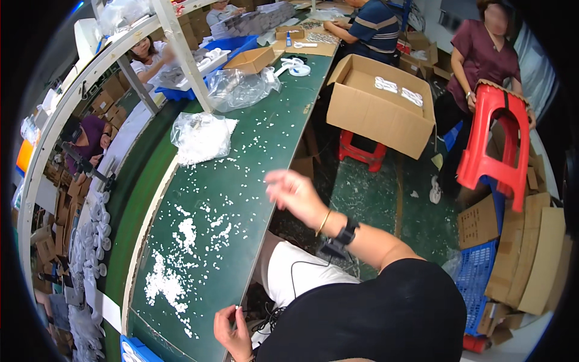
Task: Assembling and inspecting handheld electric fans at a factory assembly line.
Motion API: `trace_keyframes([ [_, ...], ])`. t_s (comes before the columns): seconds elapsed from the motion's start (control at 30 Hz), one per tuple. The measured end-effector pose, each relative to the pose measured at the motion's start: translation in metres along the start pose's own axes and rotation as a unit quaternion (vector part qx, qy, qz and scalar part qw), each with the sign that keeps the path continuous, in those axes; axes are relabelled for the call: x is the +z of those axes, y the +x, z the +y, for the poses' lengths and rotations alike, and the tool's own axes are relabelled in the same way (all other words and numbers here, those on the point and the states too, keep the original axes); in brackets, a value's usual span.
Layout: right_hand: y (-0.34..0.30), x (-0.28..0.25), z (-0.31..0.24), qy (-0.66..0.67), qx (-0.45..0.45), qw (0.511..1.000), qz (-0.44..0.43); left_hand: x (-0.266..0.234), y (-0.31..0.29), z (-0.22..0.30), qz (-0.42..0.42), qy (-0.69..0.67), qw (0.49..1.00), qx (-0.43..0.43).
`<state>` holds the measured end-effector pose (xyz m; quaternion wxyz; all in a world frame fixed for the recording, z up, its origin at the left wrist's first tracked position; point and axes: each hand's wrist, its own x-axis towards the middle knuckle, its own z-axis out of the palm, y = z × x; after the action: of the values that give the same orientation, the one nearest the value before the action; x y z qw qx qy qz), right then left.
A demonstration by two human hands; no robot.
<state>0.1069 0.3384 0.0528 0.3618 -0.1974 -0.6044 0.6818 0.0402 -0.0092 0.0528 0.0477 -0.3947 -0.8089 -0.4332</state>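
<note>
Many tiny white pieces (164,283) lie scattered and heaped on the green tabletop (241,163). Down at the table's near edge, my left hand (234,333) is closed in a pinch; a small white spot shows at its fingertips, too small to name. My right hand (297,196) hovers off the table's right edge, its fingers partly bent and smeared by motion, so its grip cannot be made out. Farther up the table, a clear plastic bag (202,139) full of white pieces rests beside the loose ones.
A white metal frame (181,54) rises along the left side. An open cardboard box (374,123) sits on a red stool (362,151) at right. Another person (488,54) holds a red stool (497,142). A blue crate (473,277) stands by flattened cardboard.
</note>
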Motion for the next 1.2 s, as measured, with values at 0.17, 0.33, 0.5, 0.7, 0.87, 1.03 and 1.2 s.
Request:
trace_keyframes([
  [0.17, 0.075, -0.127, 0.0, -0.011, -0.044, 0.97, 0.239, -0.001, -0.003, -0.011, 0.0, -0.001, 1.0, -0.006],
  [0.33, 0.129, -0.277, -0.028, 0.015, -0.026, 0.904, 0.427, -0.006, -0.005, -0.01, -0.01, 0.007, 1.0, -0.02],
  [0.5, 0.144, -0.322, -0.05, 0.014, -0.023, 0.847, 0.53, -0.004, -0.007, -0.012, -0.011, 0.007, 1.0, -0.015],
  [0.7, 0.139, -0.173, -0.032, 0.087, 0.052, 0.983, 0.152, -0.003, -0.007, -0.016, -0.015, 0.024, 1.0, -0.012],
  [0.87, 0.045, 0.023, -0.009, -0.097, 0.006, 0.958, -0.271, -0.003, -0.004, -0.01, -0.021, 0.025, 0.999, -0.012],
  [1.03, -0.04, 0.126, 0.043, -0.085, -0.177, 0.877, -0.439, -0.004, -0.006, -0.016, 0.01, 0.028, 0.999, -0.041],
  [1.2, -0.071, 0.157, 0.057, -0.058, -0.109, 0.868, -0.481, -0.004, -0.012, -0.031, 0.039, 0.007, 0.995, -0.096],
])
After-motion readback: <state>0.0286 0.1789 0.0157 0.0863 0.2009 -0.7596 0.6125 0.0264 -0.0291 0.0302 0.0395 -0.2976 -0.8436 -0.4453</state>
